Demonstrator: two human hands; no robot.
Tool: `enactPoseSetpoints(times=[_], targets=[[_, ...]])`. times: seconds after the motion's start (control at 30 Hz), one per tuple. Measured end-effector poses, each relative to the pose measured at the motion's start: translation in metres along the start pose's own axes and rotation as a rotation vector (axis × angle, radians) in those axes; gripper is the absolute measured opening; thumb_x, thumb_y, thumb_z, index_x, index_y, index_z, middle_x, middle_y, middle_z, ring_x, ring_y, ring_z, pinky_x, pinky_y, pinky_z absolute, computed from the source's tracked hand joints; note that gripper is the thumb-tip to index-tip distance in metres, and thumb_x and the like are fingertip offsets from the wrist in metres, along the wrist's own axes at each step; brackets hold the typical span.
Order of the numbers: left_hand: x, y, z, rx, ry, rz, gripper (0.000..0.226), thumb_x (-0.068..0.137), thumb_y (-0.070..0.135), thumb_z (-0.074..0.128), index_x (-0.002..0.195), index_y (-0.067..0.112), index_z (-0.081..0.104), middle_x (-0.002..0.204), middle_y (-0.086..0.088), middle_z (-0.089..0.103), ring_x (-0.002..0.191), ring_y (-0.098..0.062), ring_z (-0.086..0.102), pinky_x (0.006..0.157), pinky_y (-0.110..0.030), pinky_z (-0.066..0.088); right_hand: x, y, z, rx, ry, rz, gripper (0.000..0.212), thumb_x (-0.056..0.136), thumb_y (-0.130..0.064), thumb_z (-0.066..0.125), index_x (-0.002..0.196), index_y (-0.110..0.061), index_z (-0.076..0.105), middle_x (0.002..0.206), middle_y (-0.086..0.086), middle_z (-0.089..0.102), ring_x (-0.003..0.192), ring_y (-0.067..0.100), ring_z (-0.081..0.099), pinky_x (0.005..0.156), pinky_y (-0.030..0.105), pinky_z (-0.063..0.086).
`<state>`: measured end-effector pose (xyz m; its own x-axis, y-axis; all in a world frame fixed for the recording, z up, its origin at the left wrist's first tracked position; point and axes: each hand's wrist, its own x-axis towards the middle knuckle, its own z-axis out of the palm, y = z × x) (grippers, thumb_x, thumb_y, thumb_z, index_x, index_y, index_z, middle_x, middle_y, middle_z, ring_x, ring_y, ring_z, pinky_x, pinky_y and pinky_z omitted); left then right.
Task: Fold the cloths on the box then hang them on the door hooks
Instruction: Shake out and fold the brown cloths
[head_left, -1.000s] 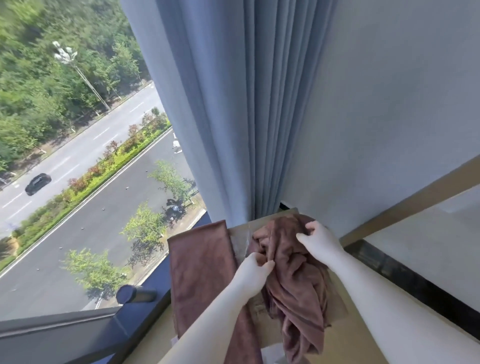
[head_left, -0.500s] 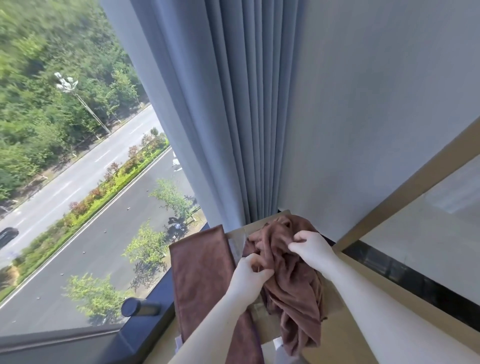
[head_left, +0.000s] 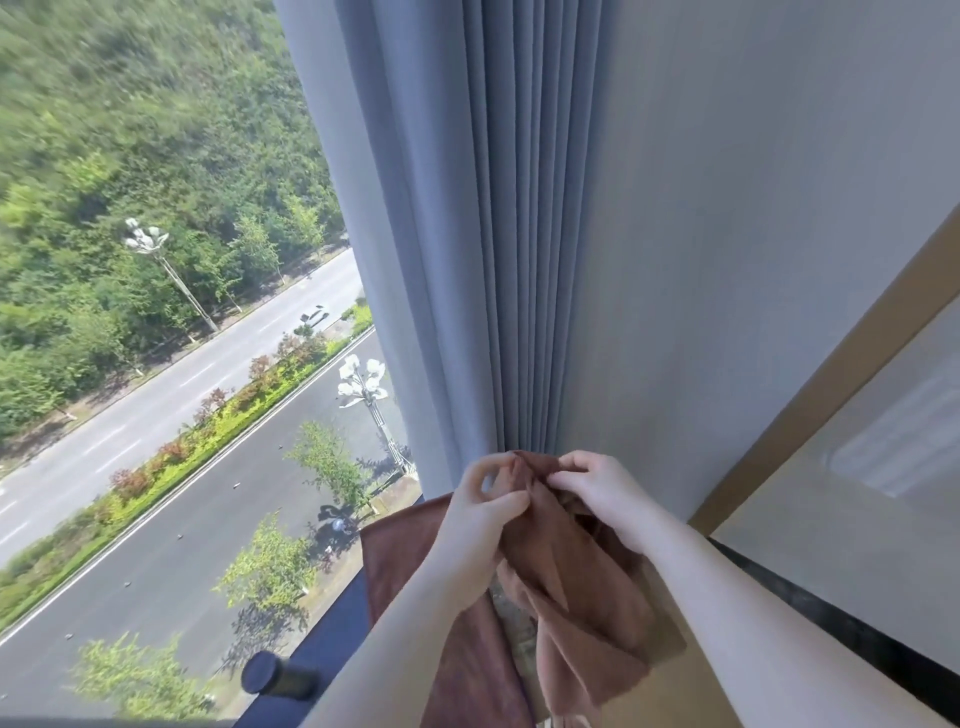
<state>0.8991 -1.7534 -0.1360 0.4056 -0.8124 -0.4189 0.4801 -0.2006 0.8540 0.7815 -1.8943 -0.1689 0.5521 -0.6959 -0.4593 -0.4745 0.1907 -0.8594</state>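
Grey-blue pleated curtain (head_left: 519, 234), one, hanging at 12 o'clock. Flat brown cloth (head_left: 467, 649), one, lying on the cardboard box (head_left: 675, 691) at 6 o'clock. Crumpled brown cloth (head_left: 582, 587), one, lifted above the box at 5 o'clock. Left hand (head_left: 475, 512) and right hand (head_left: 597, 493) each pinch its top edge, close together. Advice: slide the pinches apart to opposite corners, shake flat, then fold.

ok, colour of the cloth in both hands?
Plain reddish brown cloth, no pattern. The head view, the only one, shows it.
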Motion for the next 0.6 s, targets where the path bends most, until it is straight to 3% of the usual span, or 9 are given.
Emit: enactPoseSetpoints(times=[0.07, 0.13, 0.2, 0.27, 0.37, 0.47, 0.6], targets=[[-0.007, 0.026, 0.005, -0.045, -0.051, 0.053, 0.057, 0.092, -0.01, 0.059, 0.131, 0.032, 0.058, 0.09, -0.017, 0.072, 0.083, -0.029, 0.07, 0.079, -0.037, 0.058, -0.01, -0.015, 0.0, 0.064, -0.008, -0.033, 0.007, 0.086, -0.025, 0.076, 0.09, -0.02, 0.078, 0.088, 0.004, 0.08, 0.081, 0.022, 0.072, 0.079, 0.036, 0.054], [-0.015, 0.053, 0.012, -0.06, -0.097, 0.105, 0.056, 0.094, -0.013, 0.054, 0.132, 0.027, 0.062, 0.083, -0.016, 0.062, 0.078, -0.028, 0.06, 0.067, -0.031, 0.053, -0.019, -0.028, -0.001, 0.127, -0.007, -0.063, 0.013, 0.084, -0.028, 0.079, 0.093, -0.019, 0.078, 0.09, 0.009, 0.08, 0.082, 0.025, 0.073, 0.082, 0.039, 0.056], [-0.025, 0.079, 0.018, -0.046, -0.121, 0.15, 0.042, 0.095, -0.013, 0.052, 0.122, 0.014, 0.07, 0.091, -0.017, 0.061, 0.083, -0.03, 0.059, 0.067, -0.034, 0.053, -0.026, -0.04, -0.003, 0.181, -0.018, -0.073, 0.013, 0.088, -0.026, 0.077, 0.096, -0.016, 0.077, 0.092, 0.014, 0.079, 0.084, 0.027, 0.073, 0.082, 0.041, 0.055], [-0.036, 0.103, 0.025, -0.041, -0.136, 0.183, 0.033, 0.097, -0.01, 0.051, 0.116, 0.008, 0.071, 0.093, -0.015, 0.064, 0.079, -0.027, 0.062, 0.063, -0.033, 0.053, -0.031, -0.053, -0.005, 0.211, -0.033, -0.066, 0.02, 0.088, -0.029, 0.077, 0.102, -0.015, 0.077, 0.098, 0.018, 0.078, 0.093, 0.034, 0.074, 0.092, 0.05, 0.056], [-0.047, 0.135, 0.032, -0.087, -0.189, 0.227, 0.038, 0.096, -0.006, 0.042, 0.113, 0.007, 0.074, 0.091, -0.013, 0.062, 0.079, -0.028, 0.057, 0.059, -0.032, 0.049, -0.032, -0.07, -0.008, 0.233, -0.038, -0.071, 0.036, 0.084, -0.039, 0.077, 0.109, -0.012, 0.077, 0.105, 0.019, 0.077, 0.107, 0.041, 0.072, 0.104, 0.059, 0.051], [-0.058, 0.162, 0.039, -0.107, -0.21, 0.319, 0.052, 0.088, -0.016, 0.032, 0.115, 0.005, 0.072, 0.088, -0.013, 0.063, 0.08, -0.029, 0.058, 0.062, -0.031, 0.055, -0.04, -0.086, -0.014, 0.18, -0.039, -0.093, 0.028, 0.092, -0.038, 0.07, 0.106, -0.015, 0.079, 0.102, 0.012, 0.079, 0.104, 0.033, 0.073, 0.101, 0.054, 0.055], [-0.071, 0.192, 0.053, -0.124, -0.219, 0.509, 0.04, 0.094, -0.021, 0.045, 0.103, 0.009, 0.071, 0.079, -0.01, 0.072, 0.066, -0.02, 0.07, 0.059, -0.027, 0.06, -0.052, -0.088, -0.025, 0.084, -0.138, -0.024, 0.024, 0.096, -0.036, 0.062, 0.099, -0.02, 0.08, 0.097, 0.005, 0.08, 0.1, 0.027, 0.072, 0.094, 0.043, 0.057]])
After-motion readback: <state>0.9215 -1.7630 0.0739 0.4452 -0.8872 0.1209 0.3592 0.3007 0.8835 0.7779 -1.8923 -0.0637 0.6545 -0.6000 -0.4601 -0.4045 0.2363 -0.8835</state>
